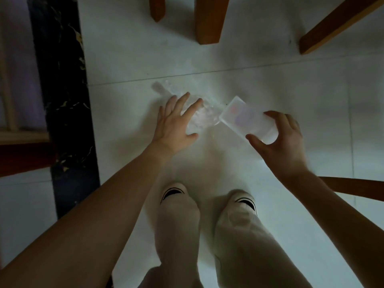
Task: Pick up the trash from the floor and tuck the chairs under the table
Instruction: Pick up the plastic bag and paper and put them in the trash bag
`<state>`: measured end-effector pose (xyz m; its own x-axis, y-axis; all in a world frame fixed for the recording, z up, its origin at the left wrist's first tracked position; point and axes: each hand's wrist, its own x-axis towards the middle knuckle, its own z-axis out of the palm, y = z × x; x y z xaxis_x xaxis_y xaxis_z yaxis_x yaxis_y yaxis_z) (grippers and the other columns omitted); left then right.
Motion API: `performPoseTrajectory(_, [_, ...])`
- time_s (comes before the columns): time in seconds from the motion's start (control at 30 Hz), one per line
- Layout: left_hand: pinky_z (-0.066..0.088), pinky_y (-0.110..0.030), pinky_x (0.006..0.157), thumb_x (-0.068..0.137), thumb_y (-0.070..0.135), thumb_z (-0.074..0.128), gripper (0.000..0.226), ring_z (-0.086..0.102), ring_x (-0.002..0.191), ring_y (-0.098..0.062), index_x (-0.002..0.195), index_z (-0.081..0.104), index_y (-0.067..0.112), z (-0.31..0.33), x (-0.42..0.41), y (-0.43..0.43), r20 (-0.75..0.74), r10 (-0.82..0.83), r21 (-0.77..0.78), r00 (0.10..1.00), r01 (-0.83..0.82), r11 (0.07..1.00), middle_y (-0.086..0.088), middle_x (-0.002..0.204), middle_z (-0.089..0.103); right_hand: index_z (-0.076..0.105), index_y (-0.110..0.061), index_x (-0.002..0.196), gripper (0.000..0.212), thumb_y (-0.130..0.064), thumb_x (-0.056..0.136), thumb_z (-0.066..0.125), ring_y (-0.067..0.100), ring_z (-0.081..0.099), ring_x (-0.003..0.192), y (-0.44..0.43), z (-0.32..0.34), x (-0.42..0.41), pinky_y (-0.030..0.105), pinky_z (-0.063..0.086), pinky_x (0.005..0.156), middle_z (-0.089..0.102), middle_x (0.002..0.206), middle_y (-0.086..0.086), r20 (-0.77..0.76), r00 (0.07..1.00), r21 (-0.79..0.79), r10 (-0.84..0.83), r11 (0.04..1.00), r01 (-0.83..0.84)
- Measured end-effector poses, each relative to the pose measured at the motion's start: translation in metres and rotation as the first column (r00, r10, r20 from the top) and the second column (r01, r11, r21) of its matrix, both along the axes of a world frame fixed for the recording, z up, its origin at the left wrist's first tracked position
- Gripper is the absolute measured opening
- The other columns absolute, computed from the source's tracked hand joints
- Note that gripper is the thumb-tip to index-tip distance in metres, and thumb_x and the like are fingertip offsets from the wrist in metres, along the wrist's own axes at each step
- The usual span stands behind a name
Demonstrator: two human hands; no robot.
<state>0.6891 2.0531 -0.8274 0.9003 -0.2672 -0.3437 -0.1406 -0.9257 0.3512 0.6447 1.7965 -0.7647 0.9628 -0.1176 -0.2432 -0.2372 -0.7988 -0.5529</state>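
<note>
Right hand (pixel 278 140) fingers hold a pale, blurry white box (pixel 247 119); left hand (pixel 176 123) fingers spread wide over a clear plastic bottle (pixel 166 90) on the floor (pixel 270 84).

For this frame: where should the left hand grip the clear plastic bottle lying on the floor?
Probably around its wide body, from above. The clear bottle lies on its side on the floor, and the open left hand is already spread over that part.

The head camera is looking steeply down from above, close over both forearms, at the white floor (pixel 270 96).
</note>
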Motion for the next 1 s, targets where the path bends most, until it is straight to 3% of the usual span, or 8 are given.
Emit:
performPoseTrajectory(0.1, [0.020, -0.052, 0.115, 0.076, 0.036, 0.072, 0.086, 0.010, 0.141, -0.036, 0.146, 0.023, 0.044, -0.036, 0.018, -0.001, -0.052, -0.023, 0.070, 0.998, 0.027, 0.997, 0.000, 0.159, 0.010, 0.055, -0.013, 0.126, 0.057, -0.029, 0.077, 0.079, 0.028, 0.050, 0.114, 0.000, -0.026, 0.007, 0.030, 0.038, 0.090, 0.058, 0.123, 0.008, 0.010, 1.000, 0.000, -0.013, 1.000, 0.013])
performPoseTrajectory(0.2, [0.037, -0.045, 0.104, 0.078, 0.018, 0.069, 0.070, 0.035, 0.121, -0.038, 0.141, 0.042, 0.033, -0.048, 0.026, 0.001, -0.020, -0.047, 0.030, 0.999, 0.048, 0.998, -0.007, 0.145, 0.036, 0.056, -0.012, 0.125, 0.057, -0.028, 0.076, 0.079, 0.028, 0.051, 0.112, 0.000, -0.034, 0.012, 0.027, 0.037, 0.089, 0.058, 0.121, 0.007, 0.018, 1.000, 0.001, -0.007, 1.000, 0.007])
performPoseTrajectory(0.37, [0.047, -0.047, 0.091, 0.075, 0.011, 0.069, 0.055, 0.046, 0.108, -0.036, 0.128, 0.055, 0.017, 0.002, 0.023, 0.008, -0.025, 0.012, -0.088, 1.000, -0.014, 0.996, -0.011, 0.126, 0.049, 0.055, -0.011, 0.127, 0.058, -0.029, 0.077, 0.079, 0.027, 0.050, 0.114, 0.008, 0.013, 0.016, 0.021, 0.033, 0.089, 0.058, 0.123, 0.008, 0.011, 1.000, 0.016, -0.019, 1.000, 0.019])
performPoseTrajectory(0.53, [0.048, -0.041, 0.088, 0.077, 0.017, 0.073, 0.054, 0.047, 0.110, -0.035, 0.128, 0.055, 0.013, 0.148, -0.005, 0.019, -0.006, 0.120, -0.172, 0.993, -0.119, 0.978, -0.011, 0.129, 0.049, 0.053, -0.012, 0.129, 0.059, -0.032, 0.079, 0.078, 0.026, 0.050, 0.115, 0.026, 0.133, 0.009, 0.022, 0.034, 0.091, 0.057, 0.125, 0.008, -0.009, 1.000, 0.040, -0.023, 0.999, 0.024])
performPoseTrajectory(0.77, [0.048, -0.037, 0.090, 0.073, 0.016, 0.077, 0.060, 0.049, 0.110, -0.031, 0.128, 0.054, 0.012, 0.432, -0.058, 0.046, -0.011, 0.217, -0.248, 0.976, -0.213, 0.945, -0.009, 0.126, 0.050, 0.052, -0.009, 0.128, 0.062, -0.030, 0.076, 0.079, 0.033, 0.055, 0.106, 0.070, 0.391, -0.003, 0.040, 0.045, 0.088, 0.060, 0.120, 0.010, 0.053, 0.998, 0.007, 0.032, 0.999, -0.033])
performPoseTrajectory(1.0, [0.049, -0.044, 0.090, 0.060, -0.003, 0.075, 0.065, 0.050, 0.107, -0.033, 0.122, 0.057, 0.009, 0.674, -0.080, 0.087, 0.303, 0.245, -0.293, 0.921, -0.154, 0.943, -0.013, 0.124, 0.055, 0.057, -0.009, 0.119, 0.054, -0.029, 0.075, 0.080, 0.031, 0.054, 0.099, 0.114, 0.625, 0.007, 0.042, 0.046, 0.085, 0.063, 0.110, 0.010, 0.257, 0.938, -0.052, 0.231, 0.973, -0.225])
